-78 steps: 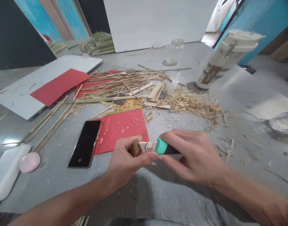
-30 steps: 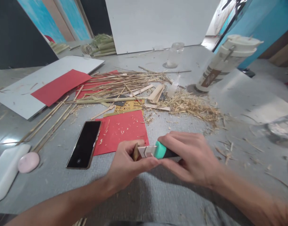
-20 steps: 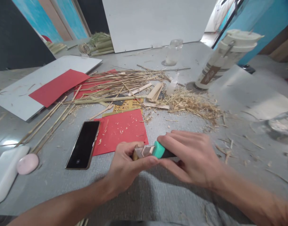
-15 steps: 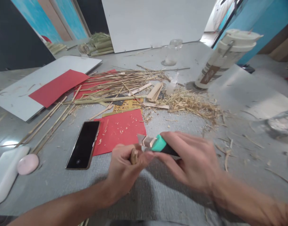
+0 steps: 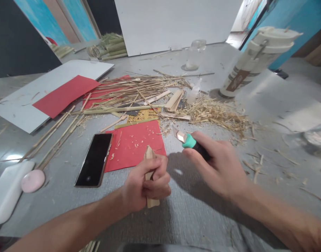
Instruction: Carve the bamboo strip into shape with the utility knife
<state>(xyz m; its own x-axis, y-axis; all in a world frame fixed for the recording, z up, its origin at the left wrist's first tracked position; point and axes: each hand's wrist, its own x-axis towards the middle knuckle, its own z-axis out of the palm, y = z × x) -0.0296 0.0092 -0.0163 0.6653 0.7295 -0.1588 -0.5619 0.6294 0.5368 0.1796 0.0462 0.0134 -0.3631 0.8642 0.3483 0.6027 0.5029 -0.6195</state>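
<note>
My left hand (image 5: 151, 180) is closed in a fist around a short, pale tan, flat-sided piece of wood or bamboo (image 5: 149, 154). The piece sits in front of me, its pointed far end sticking out past my forefinger and its blunt near end showing below my fist; the middle is hidden by my fingers. To the right, my right hand (image 5: 219, 162) is wrapped around a black-handled cutter knife with a turquoise collar and a bare metal blade (image 5: 189, 141). The blade points far and to the left, well apart from the wood.

I judge the piece light and stiff, dry enough to grip without slipping, though it may split along its length. Its tapered tip looks the most fragile part, so the thick middle is the place to hold, with my fingers kept below the point. The knife seems light too and is best held by its dark handle, behind the collar, since the blade is likely sharp.

Just beyond my left hand lies a flat red sheet (image 5: 134, 141) dotted with pale shavings, with a black rectangular smartphone (image 5: 94, 160) beside its left edge. Farther off to the right spreads a heap of straw-coloured curled shavings (image 5: 218, 113).
</note>
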